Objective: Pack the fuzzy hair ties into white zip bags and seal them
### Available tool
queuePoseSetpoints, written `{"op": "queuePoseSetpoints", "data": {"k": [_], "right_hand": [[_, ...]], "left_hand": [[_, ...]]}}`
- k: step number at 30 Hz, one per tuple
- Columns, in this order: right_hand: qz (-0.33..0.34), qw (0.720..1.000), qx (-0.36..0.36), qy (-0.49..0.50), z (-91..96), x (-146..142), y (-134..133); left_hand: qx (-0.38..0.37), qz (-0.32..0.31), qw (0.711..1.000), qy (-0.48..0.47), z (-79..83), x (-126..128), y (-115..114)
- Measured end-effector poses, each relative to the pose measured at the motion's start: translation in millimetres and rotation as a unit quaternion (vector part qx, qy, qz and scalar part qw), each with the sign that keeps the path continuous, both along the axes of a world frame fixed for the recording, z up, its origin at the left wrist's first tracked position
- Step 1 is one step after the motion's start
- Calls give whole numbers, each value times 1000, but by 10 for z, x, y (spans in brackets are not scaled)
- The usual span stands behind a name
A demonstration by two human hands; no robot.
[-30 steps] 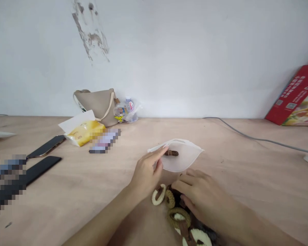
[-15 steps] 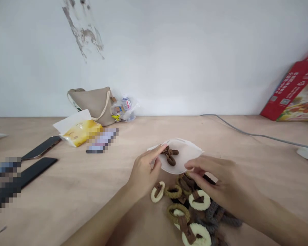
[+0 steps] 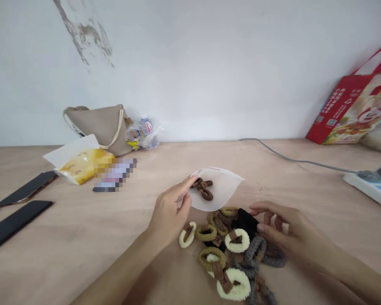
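Left hand (image 3: 168, 212), grip seemingly clamped on the edge of a translucent plastic bag (image 3: 224, 188), steadies it well clear of the brown hair ties (image 3: 203, 188) inside; right hand (image 3: 288, 224), grip apart, fingers (image 3: 260, 208) just beside a heap of fabric hair ties (image 3: 231, 245) on the worktop (image 3: 82, 220).

The frosted plastic bag (image 3: 222, 188) I'm pinching lies almost flat on the wood, its top edge slightly lifted, with a small clump of brown hair ties (image 3: 203, 188) linked together inside. Just below it sprawls my loose heap of hair ties (image 3: 237, 241): fleecy cream loops, braided olive-gold ones, black and grey ones, many carrying brown tabs, all overlapping.
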State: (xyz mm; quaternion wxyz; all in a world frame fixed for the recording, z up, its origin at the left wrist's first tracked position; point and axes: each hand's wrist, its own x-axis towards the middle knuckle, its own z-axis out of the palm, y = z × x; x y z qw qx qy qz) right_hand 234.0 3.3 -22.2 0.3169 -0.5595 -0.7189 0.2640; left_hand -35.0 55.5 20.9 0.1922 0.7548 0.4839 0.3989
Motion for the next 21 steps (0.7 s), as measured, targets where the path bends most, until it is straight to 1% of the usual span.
{"op": "queuePoseSetpoints", "data": {"k": [2,4,6,9,11,13,14,16,18,21], "right_hand": [[36,999,-22,24,-16,-67,19],[38,999,-15,33,1,-110,20],[8,999,23,20,31,-113,11],[-65,994,81,-20,46,-55,3],[-107,989,92,-51,16,-1,4],[-122,985,88,-80,-23,34,5],[-116,986,87,-87,-35,36,5],[-70,989,92,-87,-24,2,9],[3,991,106,-82,38,-76,30],[112,982,108,-107,180,-220,113]], "left_hand": [[1,-1,1000,0,-5,6,-2],[-1,-4,1000,2,-10,10,-5],[-7,-8,1000,8,-12,10,-7],[-6,-15,1000,23,-4,3,-7],[0,-22,999,31,6,-2,-6],[2,-30,999,38,17,-5,-7],[3,-32,999,39,22,-4,-8],[5,-33,999,41,26,2,-12],[10,-31,999,43,23,9,-14],[15,-25,998,56,6,10,-11]]}}
